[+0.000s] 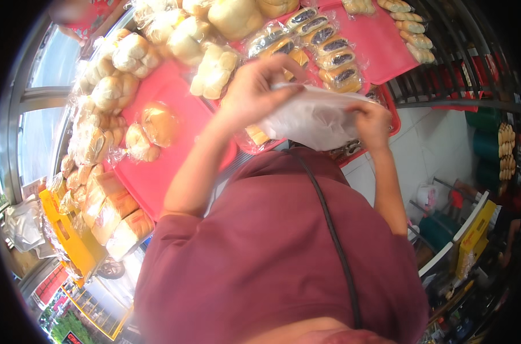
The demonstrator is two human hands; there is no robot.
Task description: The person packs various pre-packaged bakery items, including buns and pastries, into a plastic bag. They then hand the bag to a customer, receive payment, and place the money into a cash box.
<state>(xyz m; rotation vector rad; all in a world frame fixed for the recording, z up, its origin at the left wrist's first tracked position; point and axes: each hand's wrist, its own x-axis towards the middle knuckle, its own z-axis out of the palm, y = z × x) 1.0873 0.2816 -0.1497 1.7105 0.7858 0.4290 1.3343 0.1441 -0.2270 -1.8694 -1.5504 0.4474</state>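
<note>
A whitish translucent plastic bag (316,118) is stretched between my two hands in front of my body. My left hand (260,88) has its thumb against the bag's upper left edge, with the fingers curled above it and somewhat blurred. Pinched at the bag's right end are the fingertips of my right hand (374,122). Beyond the bag, wrapped rolls with a dark topping (336,58) stand in a row on a pink tray. A wrapped cluster of pale rolls (214,71) lies just left of my left hand. The bag hides part of the trays beneath.
To the left, a pink tray (185,120) bears wrapped round buns (157,124). Wrapped loaves (116,210) and a yellow crate (69,232) stand at lower left. Another pink tray (374,47) lies at upper right, near dark metal racks (441,30). A person (88,21) is behind the glass.
</note>
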